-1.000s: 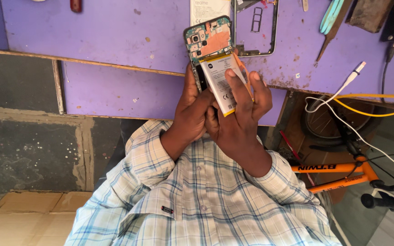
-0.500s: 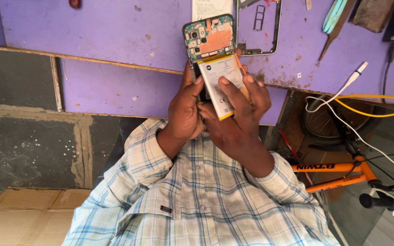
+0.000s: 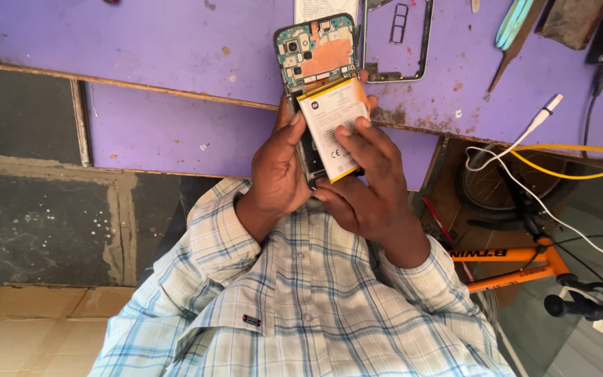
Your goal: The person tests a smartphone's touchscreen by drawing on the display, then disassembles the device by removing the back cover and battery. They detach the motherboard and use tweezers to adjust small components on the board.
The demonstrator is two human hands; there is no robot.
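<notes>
Both hands tilted slightly; left hand (image 3: 280, 167) grips opened phone (image 3: 319, 63); right hand (image 3: 368, 188) fingers press flat battery (image 3: 333, 126).

The phone (image 3: 315, 70) has its back cover off, so you can see the green and orange parts inside and the little round camera near its top corner. It is held up in the air, a bit tilted, over the front edge of the purple tabletop (image 3: 176, 56). The battery (image 3: 334, 129) is a flat white slab with a yellow rim (some small black print on it). It lies slanted across the lower half of the phone, not sitting flat inside.
</notes>
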